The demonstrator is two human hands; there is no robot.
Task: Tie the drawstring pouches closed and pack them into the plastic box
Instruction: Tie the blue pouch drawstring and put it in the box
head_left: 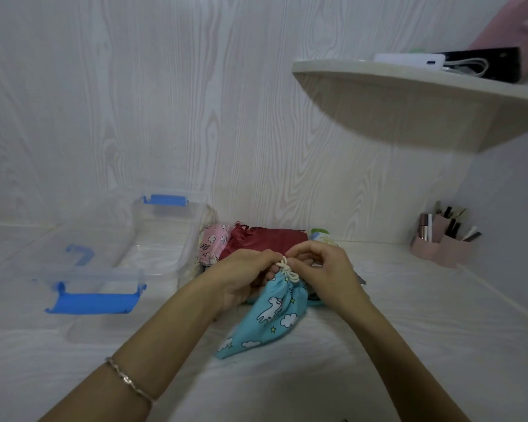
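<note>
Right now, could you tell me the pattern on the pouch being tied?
The pouch: turquoise with white animals and clouds; head view.

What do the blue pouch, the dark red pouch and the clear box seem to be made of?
Blue pouch: matte woven cloth, likely cotton; printed pattern, soft creases.
Dark red pouch: smoother fabric, perhaps satin; faint sheen.
Clear box: rigid transparent plastic; see-through walls.
Its latches: opaque blue plastic.
</note>
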